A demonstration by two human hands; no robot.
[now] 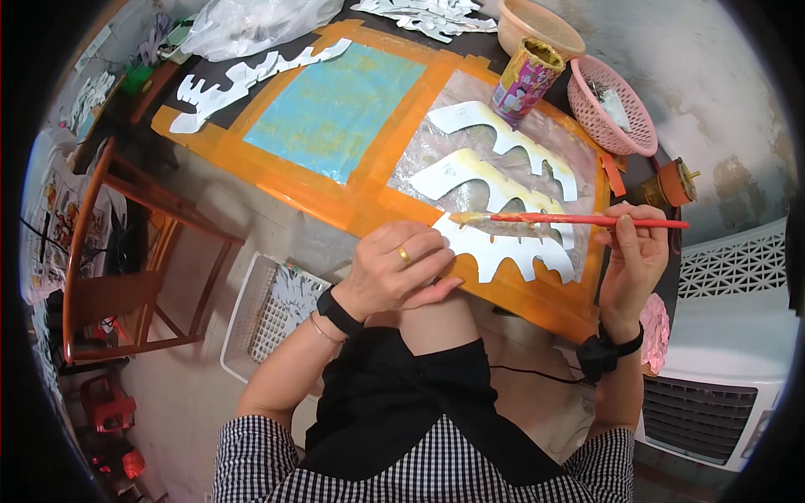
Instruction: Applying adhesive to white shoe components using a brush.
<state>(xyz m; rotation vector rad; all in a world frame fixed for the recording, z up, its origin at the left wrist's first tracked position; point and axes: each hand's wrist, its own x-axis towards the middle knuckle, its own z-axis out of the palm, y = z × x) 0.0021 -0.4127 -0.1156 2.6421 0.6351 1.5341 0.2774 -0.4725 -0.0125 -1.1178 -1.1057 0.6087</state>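
My right hand (635, 260) holds a red-handled paintbrush (587, 220) nearly level. Its yellowish bristles are over the left end of the nearest white scalloped cutout (511, 256). My left hand (407, 264), with a gold ring, has curled fingers closed at that cutout's left edge; the exact pinch is hidden. Just behind it, a second white cutout (457, 172) and a third white cutout (472, 116) lie on a plastic-covered panel (411, 159), with yellowish smears on them. A purple-pink can (527, 84), coated with yellow paste at the rim, stands beyond them.
Orange tape (369, 197) borders the panel and a blue sheet (335, 109). More white cutouts (243, 80) lie far left, beside a plastic bag (260, 25). A pink basket (612, 105) and peach basin (541, 29) stand far right. A wooden chair (117, 285) is left.
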